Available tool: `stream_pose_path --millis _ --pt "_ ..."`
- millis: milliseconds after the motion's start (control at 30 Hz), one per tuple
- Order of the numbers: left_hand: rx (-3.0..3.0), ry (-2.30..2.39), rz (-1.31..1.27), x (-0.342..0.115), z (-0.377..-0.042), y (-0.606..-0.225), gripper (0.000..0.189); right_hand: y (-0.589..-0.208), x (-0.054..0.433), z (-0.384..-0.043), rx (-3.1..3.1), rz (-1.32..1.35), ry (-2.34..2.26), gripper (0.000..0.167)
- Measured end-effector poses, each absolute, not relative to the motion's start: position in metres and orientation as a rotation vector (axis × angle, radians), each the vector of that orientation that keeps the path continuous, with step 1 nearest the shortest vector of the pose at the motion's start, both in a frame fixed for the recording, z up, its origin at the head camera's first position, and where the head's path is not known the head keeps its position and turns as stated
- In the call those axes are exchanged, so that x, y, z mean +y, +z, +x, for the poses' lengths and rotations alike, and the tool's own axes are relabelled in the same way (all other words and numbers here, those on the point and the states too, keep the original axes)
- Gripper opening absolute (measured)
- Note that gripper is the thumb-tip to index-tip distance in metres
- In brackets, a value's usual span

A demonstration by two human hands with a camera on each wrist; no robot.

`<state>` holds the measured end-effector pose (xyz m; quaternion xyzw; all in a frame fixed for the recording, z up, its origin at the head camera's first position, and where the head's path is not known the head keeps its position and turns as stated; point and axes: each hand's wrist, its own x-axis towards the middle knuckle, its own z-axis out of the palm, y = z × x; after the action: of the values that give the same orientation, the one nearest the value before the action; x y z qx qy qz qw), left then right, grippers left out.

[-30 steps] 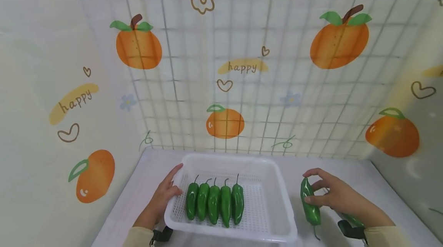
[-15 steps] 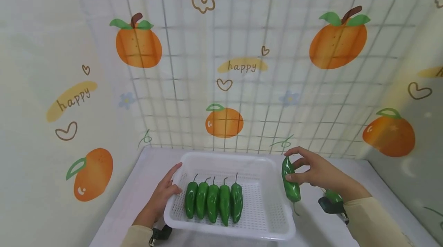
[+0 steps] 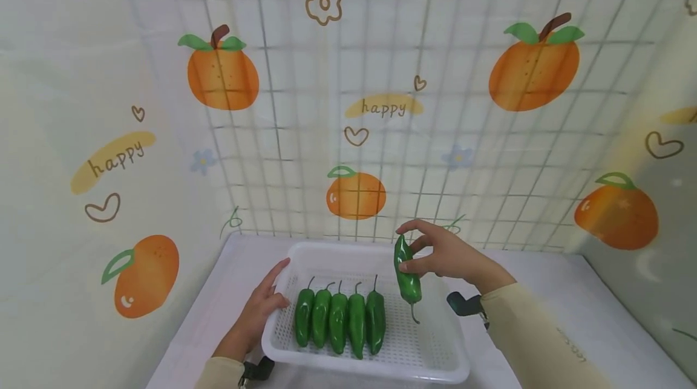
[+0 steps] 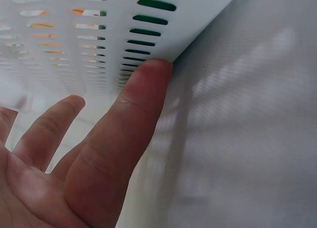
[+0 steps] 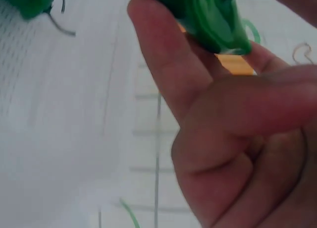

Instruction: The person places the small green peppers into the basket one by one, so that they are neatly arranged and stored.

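A white perforated basket [image 3: 435,256] stands on the table. Several glossy green chili peppers [image 3: 339,322] lie side by side in its left half, stems pointing to the back. My left hand [image 3: 258,310] holds the left side of the basket, thumb over the rim; in the left wrist view its fingers [image 4: 143,94] lie against the outer slotted wall. Over the right half of the basket, my right hand [image 3: 443,253] pinches one green chili pepper [image 3: 408,277] between thumb and fingertips, stem hanging down. The right wrist view shows part of that chili pepper [image 5: 213,20].
A white cloth covers the table [image 3: 539,286] around the basket. Curtains [image 3: 305,135] printed with oranges hang at the back and both sides, with grid lines showing at the back. A dark device [image 3: 465,303] is strapped to each wrist.
My right hand has carried the chili pepper up and leftward from the table at the right to over the basket. A chili pepper at the right is now hidden from view. My left hand stays put.
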<state>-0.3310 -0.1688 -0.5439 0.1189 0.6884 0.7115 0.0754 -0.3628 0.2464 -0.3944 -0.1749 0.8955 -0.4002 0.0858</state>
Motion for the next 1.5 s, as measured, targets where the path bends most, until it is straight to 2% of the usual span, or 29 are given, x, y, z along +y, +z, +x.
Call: stream_pose_path --millis 667,1000,1500 --pt "2.11 2.113 0.365 -0.169 -0.339 -0.549 0.084 -0.425 0.155 -0.389 2.463 -0.648 -1.379 0.067" --pt "2.108 2.106 0.374 -0.172 -0.341 -0.553 0.083 -0.458 0.145 -0.395 2.439 -0.673 -1.378 0.069" --pt "2.163 2.082 0.376 -0.171 -0.341 -0.555 0.083 -0.473 0.145 -0.396 2.437 -0.74 -1.308 0.067"
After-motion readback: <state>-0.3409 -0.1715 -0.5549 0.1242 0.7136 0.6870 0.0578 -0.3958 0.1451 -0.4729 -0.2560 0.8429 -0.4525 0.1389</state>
